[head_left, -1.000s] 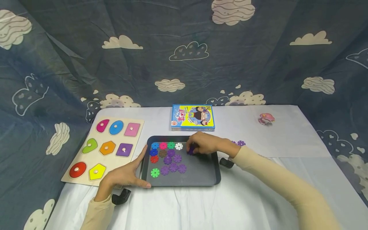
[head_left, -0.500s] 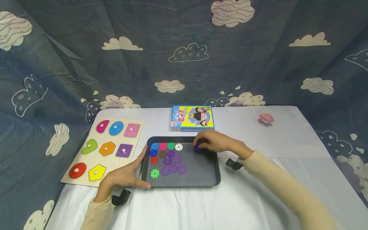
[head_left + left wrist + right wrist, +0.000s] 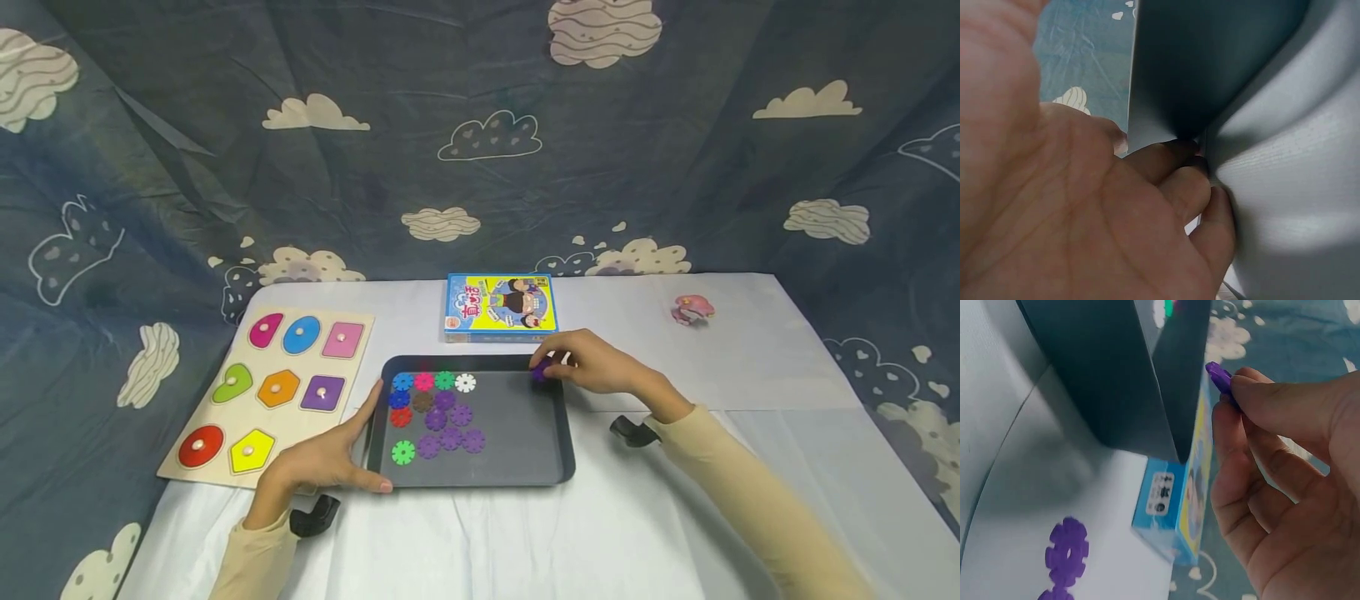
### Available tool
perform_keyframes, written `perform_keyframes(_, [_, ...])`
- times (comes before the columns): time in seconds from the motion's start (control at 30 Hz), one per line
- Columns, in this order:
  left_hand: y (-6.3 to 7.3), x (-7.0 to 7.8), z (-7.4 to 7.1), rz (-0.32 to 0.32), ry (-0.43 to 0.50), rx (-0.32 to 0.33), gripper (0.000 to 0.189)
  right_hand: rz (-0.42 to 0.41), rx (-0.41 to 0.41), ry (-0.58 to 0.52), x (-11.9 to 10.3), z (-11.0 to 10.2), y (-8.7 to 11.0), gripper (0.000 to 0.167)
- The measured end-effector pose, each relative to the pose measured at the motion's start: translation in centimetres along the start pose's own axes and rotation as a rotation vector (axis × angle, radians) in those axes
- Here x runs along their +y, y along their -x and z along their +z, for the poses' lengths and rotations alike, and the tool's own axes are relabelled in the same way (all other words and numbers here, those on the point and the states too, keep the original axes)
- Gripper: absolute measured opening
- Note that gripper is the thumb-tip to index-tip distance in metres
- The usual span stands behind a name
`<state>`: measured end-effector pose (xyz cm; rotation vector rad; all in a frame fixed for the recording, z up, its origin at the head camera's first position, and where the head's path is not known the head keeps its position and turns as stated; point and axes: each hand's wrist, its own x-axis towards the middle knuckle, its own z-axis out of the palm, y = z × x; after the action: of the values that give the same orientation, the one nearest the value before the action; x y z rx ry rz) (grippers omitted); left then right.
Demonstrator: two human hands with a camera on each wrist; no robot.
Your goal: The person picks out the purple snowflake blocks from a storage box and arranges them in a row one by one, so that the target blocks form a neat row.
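Between thumb and fingertips my right hand (image 3: 596,362) pinches a purple snowflake disc (image 3: 1219,378), over the back right corner of the dark grey tray (image 3: 517,471) in the head view. Spread along the tray's left side, my left hand (image 3: 322,458) has its thumb at the front left corner; in the left wrist view its bent fingers (image 3: 1188,190) press against the tray. On the tray's left half lie several snowflake discs: a back row with a white one (image 3: 465,382) at its right end, a brown one (image 3: 423,401), a green one (image 3: 403,452) and a purple group (image 3: 451,438).
Behind the tray stands a blue and yellow box (image 3: 501,308). A wooden shape-puzzle board (image 3: 292,358) lies on the left. Far right sits a small pink toy (image 3: 693,309). More purple discs (image 3: 1067,551) lie on the white cloth right of the tray.
My right hand has moved right and slightly back across the tray, carrying the purple snowflake disc toward the back right corner. The left hand and the tray have stayed in place.
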<state>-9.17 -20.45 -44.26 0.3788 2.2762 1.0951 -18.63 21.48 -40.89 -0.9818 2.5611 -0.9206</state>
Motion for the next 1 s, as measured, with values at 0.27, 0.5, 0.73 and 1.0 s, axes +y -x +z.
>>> perform_keyframes(0.27, [0.0, 0.1, 0.1, -0.008, 0.015, 0.003, 0.143, 0.006, 0.133, -0.065, 1.2, -0.5, 2.1, 0.02])
perform_keyframes(0.5, [0.0, 0.0, 0.1, 0.01, 0.024, 0.003, 0.143, 0.154, 0.198, -0.079, 2.9, -0.7, 4.1, 0.018])
perform_keyframes(0.73, [0.1, 0.0, 0.1, 0.016, 0.038, -0.002, 0.143, 0.225, 0.286, -0.078, 4.6, -1.2, 6.5, 0.018])
perform_keyframes(1.0, [0.2, 0.1, 0.1, 0.015, 0.084, -0.022, 0.142, 0.292, 0.336, -0.067, 6.2, -1.6, 8.4, 0.019])
